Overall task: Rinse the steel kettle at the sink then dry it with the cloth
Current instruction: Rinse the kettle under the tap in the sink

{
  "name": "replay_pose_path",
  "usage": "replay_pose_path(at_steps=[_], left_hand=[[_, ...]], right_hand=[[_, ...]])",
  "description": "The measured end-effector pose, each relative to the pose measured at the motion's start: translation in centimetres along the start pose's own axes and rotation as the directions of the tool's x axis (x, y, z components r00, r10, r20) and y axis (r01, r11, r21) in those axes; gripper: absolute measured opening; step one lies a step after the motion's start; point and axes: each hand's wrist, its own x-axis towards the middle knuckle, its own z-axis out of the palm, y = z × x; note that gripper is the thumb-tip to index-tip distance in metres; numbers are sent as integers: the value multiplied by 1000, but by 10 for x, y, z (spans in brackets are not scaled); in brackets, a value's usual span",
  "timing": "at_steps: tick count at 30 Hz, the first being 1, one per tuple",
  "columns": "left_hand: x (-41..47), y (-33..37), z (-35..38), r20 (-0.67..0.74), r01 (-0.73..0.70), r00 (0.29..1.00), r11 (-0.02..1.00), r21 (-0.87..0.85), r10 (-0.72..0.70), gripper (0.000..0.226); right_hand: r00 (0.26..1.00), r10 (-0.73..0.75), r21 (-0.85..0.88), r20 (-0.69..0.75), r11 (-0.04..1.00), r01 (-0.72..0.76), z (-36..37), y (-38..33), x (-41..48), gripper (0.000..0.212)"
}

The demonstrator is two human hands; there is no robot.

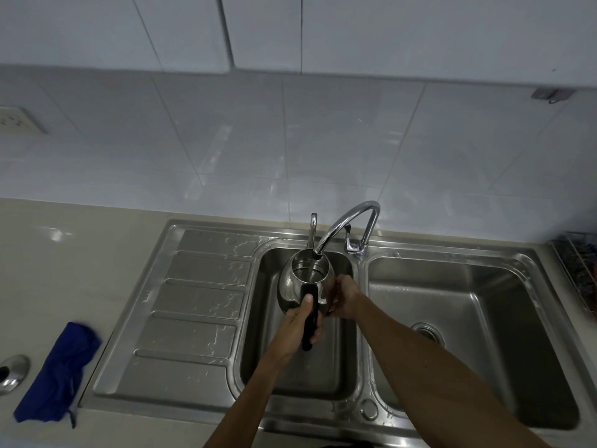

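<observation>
**Rinse under way, drying still ahead**

White wall tiles back a pale table with a steel double sink (pixel 365 412) set into it, a ribbed drainboard (pixel 193 305) on its left showing beads and streaks of water.

You have the steel kettle (pixel 298 279) over the left basin, directly under the outlet of the curved tap (pixel 347 221). Your left hand (pixel 298 321) is wrapped closed around the black handle (pixel 308 321), thumb laid along its top. Your right hand (pixel 344 297) is pressed against the kettle's right flank, fingers curled around the body to steady it.

By the look of it you are in the rinsing step: the kettle's mouth sits open beneath the spout and a thin stream seems to run into it, though the dim light makes the flow hard to confirm. Nothing of the drying has begun. The blue cloth (pixel 56 373) lies crumpled on the table at the near left, well apart from the sink and untouched.

The kettle is rounded and polished, mirroring the basin, with a slim gooseneck spout (pixel 312 232) rising at its far side. No lid shows on it.
</observation>
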Motion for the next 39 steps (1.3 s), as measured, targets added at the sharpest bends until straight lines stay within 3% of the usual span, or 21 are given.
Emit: replay_pose_path(at_steps=[21,24,28,30,34,37,39], left_hand=[[-4,-2,22,-320,-105,943,994,-19,94,58],[-3,-2,27,-345,-107,934,994,-21,93,55],[-2,-3,27,-348,-105,933,994,-25,89,54],[-1,-3,26,-349,-107,933,994,-32,89,53],[1,-3,24,-347,-85,935,996,-36,67,54],[1,0,23,-343,-78,937,996,-33,62,52],[0,2,22,-342,-73,938,997,-33,57,52]], right_hand=[[989,27,110,146,993,-43,-4,1,-21,37],[992,7,79,126,997,-17,-9,4,-11,37],[993,-113,-93,37,989,116,-18,-2,-1,25],[959,-284,-218,-22,937,272,-23,-12,12,19],[747,-663,-530,-51,652,543,-24,-38,17,29],[662,-749,-616,31,508,602,-16,-66,1,54],[670,-736,-646,93,468,604,-15,-83,7,71]])
